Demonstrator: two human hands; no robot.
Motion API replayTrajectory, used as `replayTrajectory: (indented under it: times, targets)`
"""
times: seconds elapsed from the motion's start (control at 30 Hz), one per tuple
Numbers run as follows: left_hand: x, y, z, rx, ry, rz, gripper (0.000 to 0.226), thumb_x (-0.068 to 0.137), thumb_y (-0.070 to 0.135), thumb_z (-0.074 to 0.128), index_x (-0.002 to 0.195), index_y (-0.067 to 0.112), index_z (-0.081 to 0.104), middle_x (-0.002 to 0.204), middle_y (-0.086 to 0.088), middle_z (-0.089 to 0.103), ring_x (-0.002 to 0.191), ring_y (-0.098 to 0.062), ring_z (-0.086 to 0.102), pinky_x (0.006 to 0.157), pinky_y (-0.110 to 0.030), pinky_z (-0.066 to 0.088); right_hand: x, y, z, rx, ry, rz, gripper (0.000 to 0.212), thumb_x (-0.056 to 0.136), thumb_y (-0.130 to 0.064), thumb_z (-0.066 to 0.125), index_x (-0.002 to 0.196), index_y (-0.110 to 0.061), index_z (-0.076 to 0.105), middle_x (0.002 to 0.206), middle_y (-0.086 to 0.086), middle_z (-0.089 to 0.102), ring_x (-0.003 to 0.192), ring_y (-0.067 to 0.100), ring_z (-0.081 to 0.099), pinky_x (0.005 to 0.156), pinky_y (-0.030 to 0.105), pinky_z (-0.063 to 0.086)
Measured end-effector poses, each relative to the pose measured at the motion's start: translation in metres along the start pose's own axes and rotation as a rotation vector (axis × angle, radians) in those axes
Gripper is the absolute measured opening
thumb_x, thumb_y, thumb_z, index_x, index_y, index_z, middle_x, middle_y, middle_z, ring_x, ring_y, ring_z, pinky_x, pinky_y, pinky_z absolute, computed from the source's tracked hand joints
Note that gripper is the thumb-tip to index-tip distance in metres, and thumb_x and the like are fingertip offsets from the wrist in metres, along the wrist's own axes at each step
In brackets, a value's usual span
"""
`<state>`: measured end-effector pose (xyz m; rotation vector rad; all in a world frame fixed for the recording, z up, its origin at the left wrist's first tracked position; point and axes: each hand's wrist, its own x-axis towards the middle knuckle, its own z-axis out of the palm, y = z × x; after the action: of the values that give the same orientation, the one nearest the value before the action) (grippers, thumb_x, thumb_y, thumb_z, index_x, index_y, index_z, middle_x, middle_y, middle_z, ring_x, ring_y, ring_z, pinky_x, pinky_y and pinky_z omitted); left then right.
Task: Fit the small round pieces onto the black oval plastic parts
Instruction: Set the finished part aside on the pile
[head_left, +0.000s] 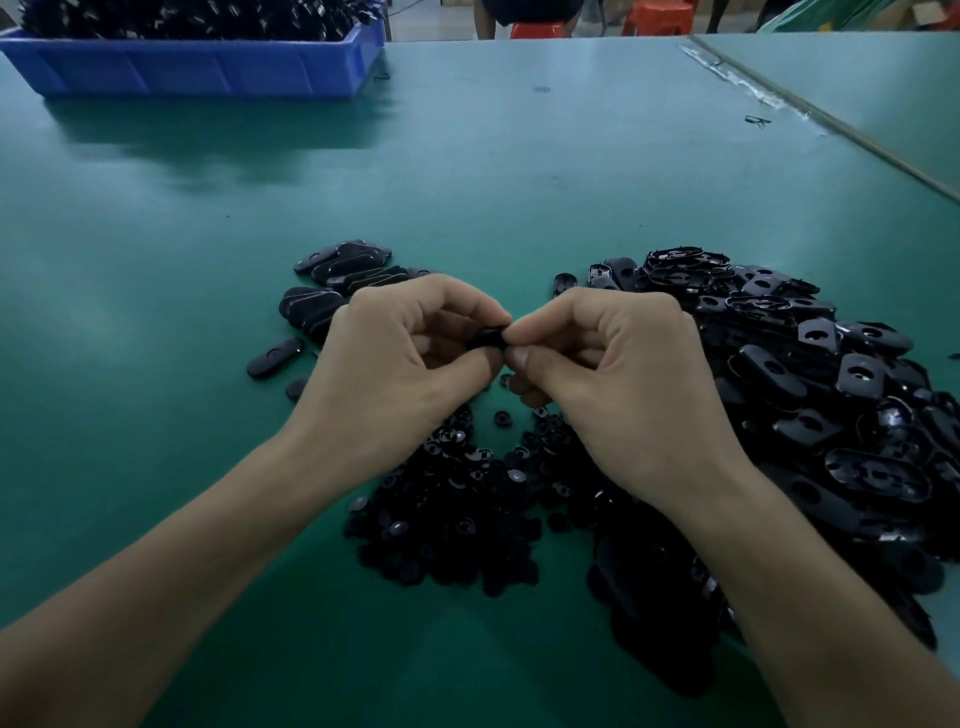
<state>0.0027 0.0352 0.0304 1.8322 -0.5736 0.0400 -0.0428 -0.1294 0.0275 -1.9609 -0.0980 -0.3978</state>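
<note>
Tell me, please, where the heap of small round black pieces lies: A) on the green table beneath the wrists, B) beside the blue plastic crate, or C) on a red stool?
A: the small round black pieces lie heaped on the green table, between and under the person's wrists.

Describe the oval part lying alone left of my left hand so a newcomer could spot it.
On the green table, find the left hand. Beyond it sits a pile of black oval parts; the lone oval part lies nearer, left of that hand. Unlike those, it lies flat, clear of the pile.
</note>
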Motion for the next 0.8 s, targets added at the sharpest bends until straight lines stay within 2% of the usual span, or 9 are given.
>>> replayTrajectory:
  times: [0.13, 0.27, 0.3, 0.37, 0.4, 0.47, 0.57, 0.63, 0.8]
  targets:
    - [0.002, -0.005, -0.001, -0.007, 0.035, 0.010, 0.015, 0.076, 0.021, 0.075, 0.088, 0.029, 0.070, 0.085, 0.000, 0.076, 0.079, -0.020, 0.074, 0.075, -0.042, 0.061, 0.000, 0.001, 0.004, -0.004, -0.007, -0.011, 0.021, 0.090, -0.003, 0.069, 0.099, -0.019, 0.079, 0.075, -0.007, 0.075, 0.067, 0.010, 0.073, 0.069, 0.033, 0.062]
    - [0.003, -0.007, -0.002, -0.052, 0.023, 0.000, 0.016, 0.079, 0.019, 0.074, 0.089, 0.030, 0.068, 0.089, -0.002, 0.076, 0.084, -0.026, 0.073, 0.080, -0.045, 0.060, 0.001, 0.000, 0.001, 0.044, -0.053, 0.035, 0.023, 0.091, -0.003, 0.068, 0.103, -0.019, 0.079, 0.081, -0.007, 0.076, 0.070, 0.011, 0.074, 0.070, 0.030, 0.061]
    - [0.003, -0.007, -0.002, -0.063, 0.012, -0.007, 0.016, 0.080, 0.017, 0.074, 0.089, 0.029, 0.067, 0.088, -0.002, 0.076, 0.083, -0.025, 0.073, 0.079, -0.044, 0.060, 0.001, -0.001, 0.000, 0.046, -0.060, 0.041, 0.022, 0.091, -0.004, 0.068, 0.103, -0.020, 0.079, 0.082, -0.007, 0.076, 0.070, 0.011, 0.073, 0.069, 0.031, 0.061]
    - [0.004, -0.007, -0.002, -0.092, -0.016, -0.016, 0.016, 0.083, 0.011, 0.073, 0.090, 0.025, 0.066, 0.082, 0.002, 0.075, 0.071, -0.015, 0.070, 0.065, -0.032, 0.060, 0.001, -0.003, -0.002, 0.030, -0.048, 0.030, 0.021, 0.091, -0.008, 0.070, 0.100, -0.025, 0.080, 0.079, -0.007, 0.076, 0.065, 0.010, 0.071, 0.063, 0.032, 0.060]
    - [0.004, -0.007, -0.001, -0.105, -0.031, -0.019, 0.017, 0.086, 0.007, 0.073, 0.090, 0.022, 0.066, 0.077, 0.005, 0.073, 0.064, -0.008, 0.066, 0.057, -0.025, 0.056, 0.000, -0.004, -0.003, 0.014, -0.030, 0.018, 0.021, 0.091, -0.010, 0.070, 0.098, -0.028, 0.080, 0.075, -0.006, 0.074, 0.059, 0.012, 0.067, 0.058, 0.032, 0.058]
    - [0.004, -0.005, 0.000, -0.124, -0.053, -0.033, 0.018, 0.088, 0.002, 0.070, 0.090, 0.019, 0.066, 0.070, 0.007, 0.069, 0.057, -0.002, 0.059, 0.053, -0.018, 0.050, 0.000, -0.005, -0.004, -0.031, 0.001, -0.004, 0.020, 0.091, -0.014, 0.071, 0.094, -0.032, 0.079, 0.074, -0.004, 0.070, 0.058, 0.014, 0.064, 0.054, 0.030, 0.056]
    - [0.005, -0.003, -0.001, -0.175, -0.068, -0.059, 0.019, 0.088, 0.001, 0.070, 0.093, 0.019, 0.066, 0.072, 0.007, 0.070, 0.058, -0.001, 0.059, 0.054, -0.017, 0.050, 0.000, -0.004, -0.003, -0.059, -0.001, 0.006, 0.020, 0.089, -0.016, 0.073, 0.095, -0.035, 0.074, 0.087, -0.007, 0.066, 0.074, 0.012, 0.068, 0.064, 0.035, 0.060]
    - [0.005, -0.003, -0.002, -0.211, -0.085, -0.080, 0.019, 0.083, 0.006, 0.072, 0.096, 0.020, 0.067, 0.076, 0.005, 0.071, 0.061, -0.004, 0.060, 0.056, -0.018, 0.050, 0.000, -0.004, -0.003, -0.013, -0.020, 0.046, 0.019, 0.089, -0.016, 0.073, 0.093, -0.035, 0.072, 0.083, -0.009, 0.068, 0.076, 0.011, 0.070, 0.068, 0.037, 0.061]
    - [0.005, -0.006, -0.005, -0.279, -0.100, -0.133, 0.019, 0.076, 0.014, 0.073, 0.094, 0.019, 0.069, 0.078, -0.003, 0.072, 0.067, -0.013, 0.065, 0.063, -0.026, 0.059, 0.003, -0.004, -0.006, 0.059, -0.063, 0.063, 0.011, 0.088, -0.012, 0.074, 0.089, -0.023, 0.073, 0.075, -0.006, 0.074, 0.073, 0.010, 0.073, 0.065, 0.026, 0.057]
